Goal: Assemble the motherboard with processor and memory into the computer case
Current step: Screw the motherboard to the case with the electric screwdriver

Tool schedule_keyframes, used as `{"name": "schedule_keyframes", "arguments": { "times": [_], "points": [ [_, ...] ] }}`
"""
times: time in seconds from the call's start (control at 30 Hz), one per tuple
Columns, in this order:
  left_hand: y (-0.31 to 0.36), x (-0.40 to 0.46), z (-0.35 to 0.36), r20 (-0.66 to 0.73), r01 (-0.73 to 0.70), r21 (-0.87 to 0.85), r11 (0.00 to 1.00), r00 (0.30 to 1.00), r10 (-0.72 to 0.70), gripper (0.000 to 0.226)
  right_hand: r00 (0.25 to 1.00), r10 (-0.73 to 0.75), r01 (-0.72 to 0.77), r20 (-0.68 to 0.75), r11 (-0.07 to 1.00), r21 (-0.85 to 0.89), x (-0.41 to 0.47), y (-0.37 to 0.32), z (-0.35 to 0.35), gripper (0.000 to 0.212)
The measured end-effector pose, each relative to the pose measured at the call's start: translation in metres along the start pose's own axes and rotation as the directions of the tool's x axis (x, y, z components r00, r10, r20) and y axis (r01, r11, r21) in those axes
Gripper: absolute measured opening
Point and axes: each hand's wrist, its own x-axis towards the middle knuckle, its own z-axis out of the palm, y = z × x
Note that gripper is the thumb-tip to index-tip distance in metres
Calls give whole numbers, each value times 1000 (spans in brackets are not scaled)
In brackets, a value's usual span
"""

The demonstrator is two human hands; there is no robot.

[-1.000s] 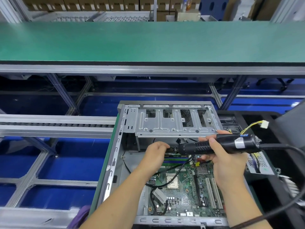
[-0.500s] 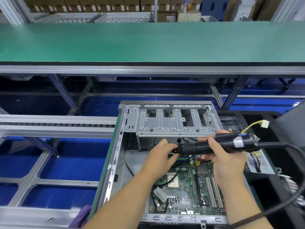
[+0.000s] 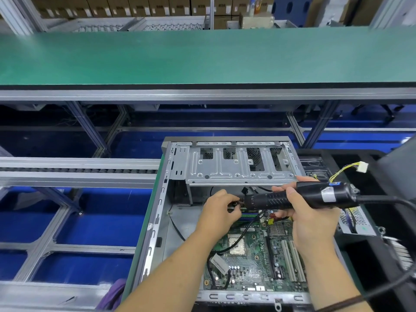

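The motherboard [image 3: 254, 257] lies flat inside the open computer case [image 3: 157, 221], with the processor [image 3: 236, 245] bare at its middle, just below both hands. Above the board's far edge, the right hand [image 3: 313, 219] is wrapped around a black electric screwdriver [image 3: 299, 197], held level and pointing left. The left hand [image 3: 219, 210] pinches at the tool's tip, fingers curled; what they hold is too small to tell. The metal drive cage [image 3: 236, 165] sits just beyond.

The motherboard [image 3: 254, 255] is lying inside the computer case [image 3: 157, 221], the drive cage [image 3: 236, 167] sitting behind it, the bench [image 3: 202, 55] stretching beyond.
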Motion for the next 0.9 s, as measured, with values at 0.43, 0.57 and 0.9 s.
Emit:
{"name": "schedule_keyframes", "arguments": {
  "times": [0.43, 0.57, 0.9],
  "points": [
    [-34, 4, -5, 18, 122, 69, 990, 992, -124, 27, 998, -24, 25, -59, 1000, 15, 2, -4, -1, 36],
    [-38, 4, -4, 33, 159, 80, 984, 986, -162, 27, 998, -25, 26, -58, 1000, 14, 2, -5, -2, 35],
    [-47, 5, -2, 39, 214, 79, 974, 975, -218, 27, 999, 3, -2, -55, 1000, 30, 2, -5, -2, 27]
  ]
}}
